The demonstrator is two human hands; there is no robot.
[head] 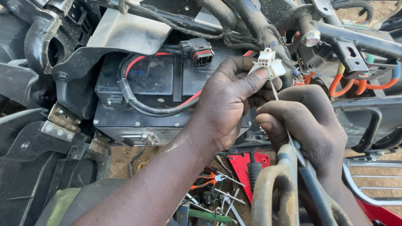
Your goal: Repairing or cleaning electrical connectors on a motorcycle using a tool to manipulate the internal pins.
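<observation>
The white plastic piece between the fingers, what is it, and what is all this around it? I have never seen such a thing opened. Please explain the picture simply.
The one picture comes from a camera on the person's head, looking down at their own two hands.

The left hand pinches a small white connector, a plastic plug for wires. The right hand holds worn scissors, whose thin tip reaches up to the plug's underside.

Behind the hands is the opened inside of a vehicle: a black battery box with red and black cables looped over it, a black connector, a wrapped wire bundle and orange wires at the right.

Below, on sandy ground, lie loose tools, among them orange-handled pliers. Which vehicle it is cannot be told.
</observation>
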